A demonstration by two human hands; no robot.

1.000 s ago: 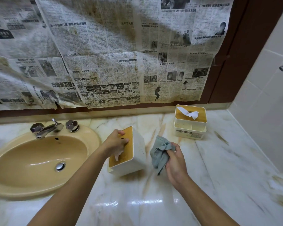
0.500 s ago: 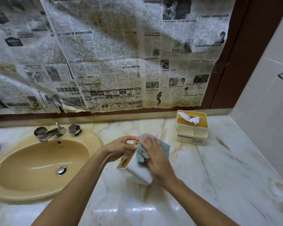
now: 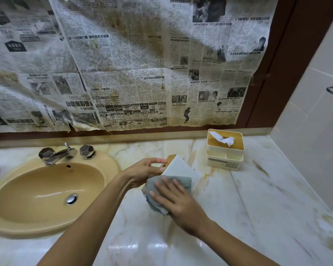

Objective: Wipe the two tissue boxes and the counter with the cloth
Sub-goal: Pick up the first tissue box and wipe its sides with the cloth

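Observation:
A white tissue box (image 3: 181,168) with a wooden lid is tipped on its side at the middle of the marble counter (image 3: 258,208). My left hand (image 3: 144,172) grips its lid end. My right hand (image 3: 178,203) presses a grey-green cloth (image 3: 161,191) flat against the box's near side, covering much of it. A second white tissue box (image 3: 225,150), upright with a tissue sticking out of its wooden lid, stands at the back right near the wall.
A beige sink (image 3: 46,192) with a chrome faucet (image 3: 62,153) fills the left of the counter. Stained newspaper (image 3: 133,64) covers the wall behind. A tiled wall (image 3: 315,131) bounds the right side. Brown stains mark the counter's right edge.
My right hand brought the cloth onto the tipped box and has slid it down toward the near end. My left hand keeps holding the lid end.

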